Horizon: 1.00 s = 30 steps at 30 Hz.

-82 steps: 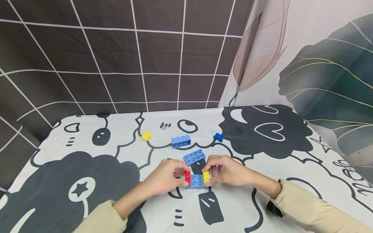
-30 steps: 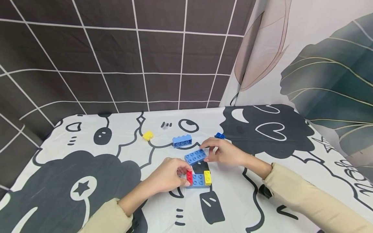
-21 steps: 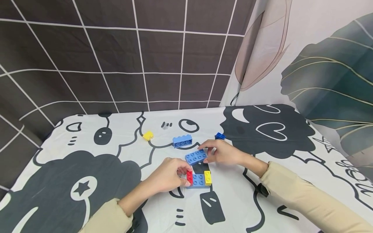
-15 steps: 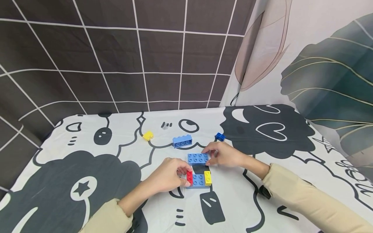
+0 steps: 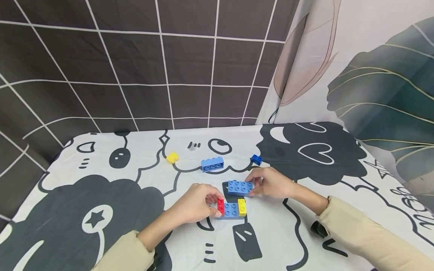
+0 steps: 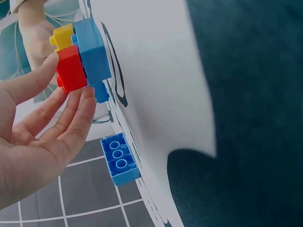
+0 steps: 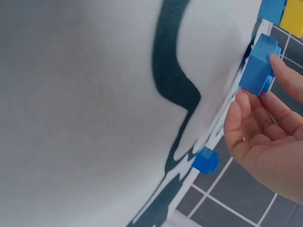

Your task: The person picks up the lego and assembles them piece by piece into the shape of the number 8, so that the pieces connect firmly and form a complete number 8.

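We find the eight-stud blue brick [image 5: 240, 187], lower centre, straightened and shifted rightward in the pinching grip of the right hand [image 5: 274, 183]; we judge it roughly aligned with the blue base brick [image 5: 231, 209]. The left hand [image 5: 196, 203] pinches the red brick [image 5: 220, 206].

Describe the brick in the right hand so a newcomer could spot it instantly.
On the patterned cloth, find the red-and-yellow-topped stack. Just beyond it, the right hand pinches a long blue brick by one end. Eight bare studs face up, unlike the sideways blue brick farther back.
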Each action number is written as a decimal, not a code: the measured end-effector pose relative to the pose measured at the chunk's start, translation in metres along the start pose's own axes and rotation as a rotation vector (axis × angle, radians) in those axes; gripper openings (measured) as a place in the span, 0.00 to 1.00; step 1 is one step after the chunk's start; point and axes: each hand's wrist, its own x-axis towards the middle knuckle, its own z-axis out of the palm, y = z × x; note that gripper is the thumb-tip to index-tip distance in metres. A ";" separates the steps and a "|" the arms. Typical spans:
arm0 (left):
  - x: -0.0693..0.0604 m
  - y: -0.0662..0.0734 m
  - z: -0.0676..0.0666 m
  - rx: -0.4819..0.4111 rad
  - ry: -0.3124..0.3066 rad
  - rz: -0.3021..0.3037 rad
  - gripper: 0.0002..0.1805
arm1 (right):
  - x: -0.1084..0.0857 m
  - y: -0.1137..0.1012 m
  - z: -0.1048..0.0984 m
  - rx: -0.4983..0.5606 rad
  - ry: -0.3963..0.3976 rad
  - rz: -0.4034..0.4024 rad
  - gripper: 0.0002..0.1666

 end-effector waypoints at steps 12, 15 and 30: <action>0.000 0.000 0.000 0.000 -0.007 0.000 0.12 | -0.018 -0.025 -0.018 0.018 0.013 -0.033 0.16; 0.000 0.001 0.000 0.005 -0.007 0.001 0.13 | -0.021 -0.030 -0.017 0.031 0.006 -0.053 0.16; -0.001 0.006 -0.002 0.054 -0.017 -0.029 0.17 | -0.018 -0.045 -0.003 0.112 -0.017 -0.132 0.15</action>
